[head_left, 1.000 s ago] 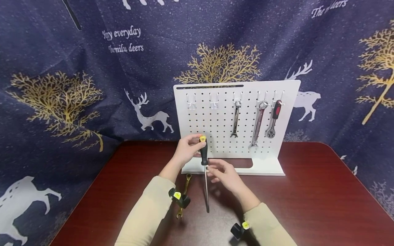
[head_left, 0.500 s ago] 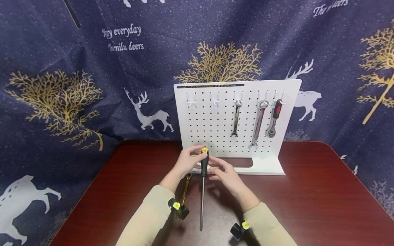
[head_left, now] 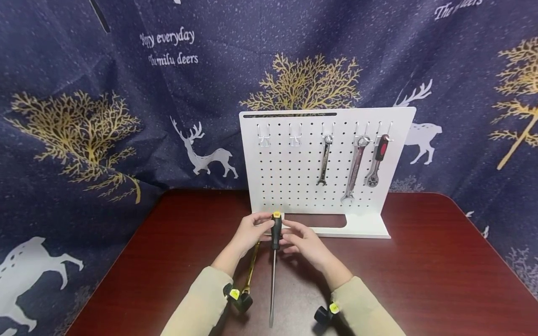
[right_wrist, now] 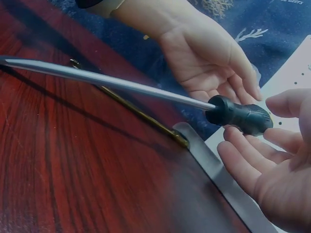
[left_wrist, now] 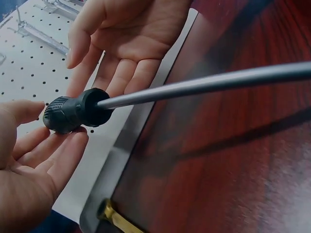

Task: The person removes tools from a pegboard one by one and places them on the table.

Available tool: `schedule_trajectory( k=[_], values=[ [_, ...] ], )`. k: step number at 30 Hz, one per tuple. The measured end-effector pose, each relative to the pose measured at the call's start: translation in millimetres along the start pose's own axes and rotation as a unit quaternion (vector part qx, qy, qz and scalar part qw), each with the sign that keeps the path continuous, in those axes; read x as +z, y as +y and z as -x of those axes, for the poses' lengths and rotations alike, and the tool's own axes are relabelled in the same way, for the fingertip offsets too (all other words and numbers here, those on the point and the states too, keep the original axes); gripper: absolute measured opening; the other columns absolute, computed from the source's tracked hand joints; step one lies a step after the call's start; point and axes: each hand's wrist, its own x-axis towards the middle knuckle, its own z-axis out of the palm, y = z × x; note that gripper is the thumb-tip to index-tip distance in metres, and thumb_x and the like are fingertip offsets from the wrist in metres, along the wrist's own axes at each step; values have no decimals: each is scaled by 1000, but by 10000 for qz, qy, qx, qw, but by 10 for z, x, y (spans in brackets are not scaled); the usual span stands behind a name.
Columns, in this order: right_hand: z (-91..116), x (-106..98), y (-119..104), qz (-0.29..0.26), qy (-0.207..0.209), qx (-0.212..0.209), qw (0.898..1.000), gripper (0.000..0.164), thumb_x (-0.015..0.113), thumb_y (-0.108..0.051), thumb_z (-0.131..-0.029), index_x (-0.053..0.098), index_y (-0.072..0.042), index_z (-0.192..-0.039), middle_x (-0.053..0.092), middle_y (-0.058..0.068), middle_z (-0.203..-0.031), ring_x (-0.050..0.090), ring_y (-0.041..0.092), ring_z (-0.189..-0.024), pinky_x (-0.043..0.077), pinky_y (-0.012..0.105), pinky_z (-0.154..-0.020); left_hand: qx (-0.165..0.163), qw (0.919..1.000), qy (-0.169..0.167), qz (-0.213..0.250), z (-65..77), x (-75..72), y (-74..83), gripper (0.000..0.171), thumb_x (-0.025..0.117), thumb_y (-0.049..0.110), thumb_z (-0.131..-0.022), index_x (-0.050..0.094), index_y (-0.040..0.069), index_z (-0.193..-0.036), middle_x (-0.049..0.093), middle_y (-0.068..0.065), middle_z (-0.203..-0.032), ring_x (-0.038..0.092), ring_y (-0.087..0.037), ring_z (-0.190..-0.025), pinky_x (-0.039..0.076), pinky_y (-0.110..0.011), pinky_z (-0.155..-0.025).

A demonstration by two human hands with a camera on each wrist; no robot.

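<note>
A flat-blade screwdriver [head_left: 276, 231] with a black handle and yellow butt hangs in front of the pegboard, its long shank pointing toward the person and down. My left hand [head_left: 248, 234] pinches the handle between thumb and fingers from the left. From the right, my right hand [head_left: 308, 245] reaches the handle with loosely extended fingers; in the right wrist view its fingertips [right_wrist: 234, 137] lie against the handle's underside. The shank [left_wrist: 204, 87] crosses the left wrist view, free of both hands. Under the left forearm, a gold-coloured wrench [head_left: 252, 268] lies on the table, partly hidden.
A white pegboard [head_left: 294, 186] stands behind the hands. A small wrench [head_left: 325, 161], a larger wrench [head_left: 355, 168] and a ratchet [head_left: 377, 161] hang on its right part. Two clear hooks [head_left: 264, 137] are at its upper left. The reddish-brown table [head_left: 420, 270] extends around it.
Both hands and the screwdriver have come lower, away from the board; the screwdriver's tip has swung toward the person and slightly left. The right hand stays beside the handle.
</note>
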Motion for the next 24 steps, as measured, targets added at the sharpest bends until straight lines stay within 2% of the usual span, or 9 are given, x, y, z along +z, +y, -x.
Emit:
schedule_trajectory(
  k=[4, 8, 18, 24],
  values=[
    [5, 17, 9, 32, -146, 101, 9998, 54, 52, -10, -94, 33, 5, -142, 50, 33, -129, 66, 25, -100, 56, 43, -84, -68, 10000, -24, 27, 6, -36, -130, 39, 57, 11, -94, 52, -3, -130, 60, -24, -121, 69, -25, -92, 59, -38, -77],
    [9, 33, 27, 64, -236, 177, 9995, 54, 52, -11, -95, 33, 9, -141, 50, 34, -130, 66, 26, -99, 56, 43, -84, -61, 10000, -13, 23, 47, -62, -196, 37, 56, 12, -94, 54, -2, -128, 60, -23, -121, 69, -21, -90, 59, -37, -78],
    [-9, 47, 100, 140, -292, 273, 9991, 51, 52, -14, -94, 38, 7, -139, 55, 30, -125, 66, 26, -98, 57, 41, -83, -116, 9998, -70, 174, 100, -103, -298, 39, 54, 16, -95, 54, -3, -129, 59, -24, -122, 68, -22, -95, 58, -36, -81],
    [-9, 49, 123, 200, -434, 338, 9983, 52, 51, -14, -95, 36, 11, -138, 57, 30, -124, 66, 32, -101, 57, 41, -83, -189, 9996, -164, 115, 150, -129, -317, 38, 51, 15, -96, 53, -5, -128, 59, -25, -123, 67, -23, -98, 57, -36, -82]
  ],
)
